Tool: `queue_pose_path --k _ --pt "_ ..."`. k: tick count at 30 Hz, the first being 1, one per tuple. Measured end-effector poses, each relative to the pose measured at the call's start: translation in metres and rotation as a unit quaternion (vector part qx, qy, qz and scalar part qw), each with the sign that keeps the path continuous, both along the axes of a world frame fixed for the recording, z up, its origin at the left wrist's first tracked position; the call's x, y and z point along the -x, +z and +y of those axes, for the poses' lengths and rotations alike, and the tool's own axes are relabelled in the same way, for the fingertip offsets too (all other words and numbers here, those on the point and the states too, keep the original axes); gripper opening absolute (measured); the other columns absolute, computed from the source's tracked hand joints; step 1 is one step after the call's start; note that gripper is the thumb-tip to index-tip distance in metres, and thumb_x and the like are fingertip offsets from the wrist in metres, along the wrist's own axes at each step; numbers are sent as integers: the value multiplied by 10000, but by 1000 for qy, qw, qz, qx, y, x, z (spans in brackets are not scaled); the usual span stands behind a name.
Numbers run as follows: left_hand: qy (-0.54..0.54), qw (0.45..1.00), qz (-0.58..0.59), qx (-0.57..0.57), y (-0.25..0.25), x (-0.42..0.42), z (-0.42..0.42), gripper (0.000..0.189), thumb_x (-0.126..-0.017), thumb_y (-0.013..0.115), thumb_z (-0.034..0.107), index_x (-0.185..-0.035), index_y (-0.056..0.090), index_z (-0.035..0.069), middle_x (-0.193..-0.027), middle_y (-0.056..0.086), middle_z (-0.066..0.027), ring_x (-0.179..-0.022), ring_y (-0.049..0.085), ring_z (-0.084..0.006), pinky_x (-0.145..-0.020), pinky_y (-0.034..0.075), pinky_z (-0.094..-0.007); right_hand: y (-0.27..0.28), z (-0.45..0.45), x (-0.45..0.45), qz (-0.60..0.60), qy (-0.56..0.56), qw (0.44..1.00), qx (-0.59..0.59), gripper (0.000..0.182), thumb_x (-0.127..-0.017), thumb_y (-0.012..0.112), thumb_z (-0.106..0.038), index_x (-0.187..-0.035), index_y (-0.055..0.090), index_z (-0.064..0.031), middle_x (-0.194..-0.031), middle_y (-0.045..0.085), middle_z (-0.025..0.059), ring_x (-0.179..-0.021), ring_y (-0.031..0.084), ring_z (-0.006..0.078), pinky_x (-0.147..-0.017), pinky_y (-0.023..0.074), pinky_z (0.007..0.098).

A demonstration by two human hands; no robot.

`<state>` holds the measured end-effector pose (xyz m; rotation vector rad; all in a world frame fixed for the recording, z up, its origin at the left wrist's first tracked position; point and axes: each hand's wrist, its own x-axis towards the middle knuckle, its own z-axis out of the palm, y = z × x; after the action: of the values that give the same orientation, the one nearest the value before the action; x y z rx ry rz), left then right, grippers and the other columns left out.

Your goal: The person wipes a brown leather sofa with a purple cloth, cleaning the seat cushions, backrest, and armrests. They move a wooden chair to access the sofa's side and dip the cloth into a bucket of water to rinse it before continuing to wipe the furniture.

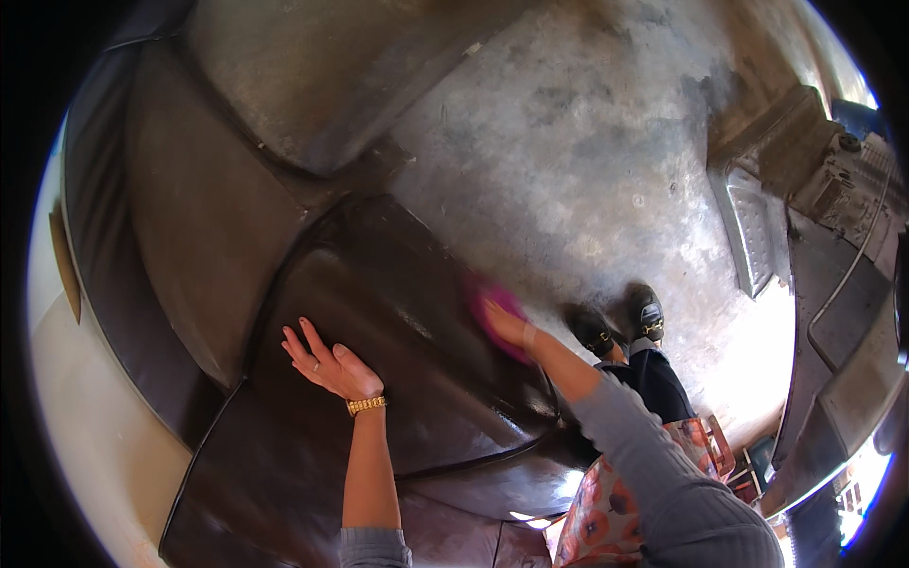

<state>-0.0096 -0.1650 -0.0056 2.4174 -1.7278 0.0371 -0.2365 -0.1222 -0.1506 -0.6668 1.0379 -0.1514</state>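
Observation:
A dark brown leather-like sofa cushion (355, 312) with a glossy surface lies in front of me. My right hand (505, 323) presses a magenta cloth (490, 298) against the cushion's front side; the cloth and fingers are blurred. My left hand (334, 366) is over the top of the same cushion, fingers apart and holding nothing. Whether it touches the surface I cannot tell. A gold-coloured watch (366, 405) circles the left wrist, and a ring sits on one finger.
More brown sofa sections (206, 177) adjoin the cushion at the upper left, with a backrest (106, 234) beside a pale wall (85, 383). My dark shoes (645, 312) stand on the worn concrete floor (568, 163). Further dark upholstered furniture (838, 284) lines the right side.

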Motion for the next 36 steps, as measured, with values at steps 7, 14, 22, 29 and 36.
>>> queue_pose_path --k 7,14,22,29,36 --pt "-8 1000 11 -1 -2 -2 4 722 -1026 191 566 -1489 419 61 -1599 281 -159 -1485 211 -366 -1184 110 -545 5 -87 -19 -130 -152 959 -200 526 -1055 322 -286 -1544 301 -91 -1590 310 144 -1462 293 246 -1183 248 343" --pt "-36 999 8 14 -9 -2 3 717 -1030 216 538 -1478 420 17 -1588 292 -184 -1468 247 -371 -1183 145 -517 -118 100 22 102 8 980 -173 558 -1019 383 -477 -1399 518 -92 -1291 585 118 -1167 520 168 -965 430 373" --pt "-85 996 12 28 -14 -5 -1 708 -1028 232 473 -1459 393 -65 -1547 299 -283 -1435 290 -408 -1167 216 -502 -112 -32 -51 -72 -129 987 -61 598 -1052 347 -410 -1556 267 -98 -1582 319 117 -1444 300 227 -1176 253 358" --pt "-84 996 8 37 -8 -13 5 673 -1040 262 470 -1456 423 -34 -1571 277 -252 -1457 252 -406 -1172 187 -529 -106 84 -6 65 -22 980 -188 575 -1056 332 -379 -1549 279 -89 -1581 331 92 -1443 314 216 -1186 246 347" --pt "-78 996 29 43 -15 -1 -1 672 -1041 265 483 -1453 436 -20 -1573 285 -234 -1456 256 -401 -1174 173 -537 -111 -157 -114 -84 -128 983 102 533 -1063 296 -319 -1543 291 -87 -1585 317 107 -1455 301 237 -1200 226 347"
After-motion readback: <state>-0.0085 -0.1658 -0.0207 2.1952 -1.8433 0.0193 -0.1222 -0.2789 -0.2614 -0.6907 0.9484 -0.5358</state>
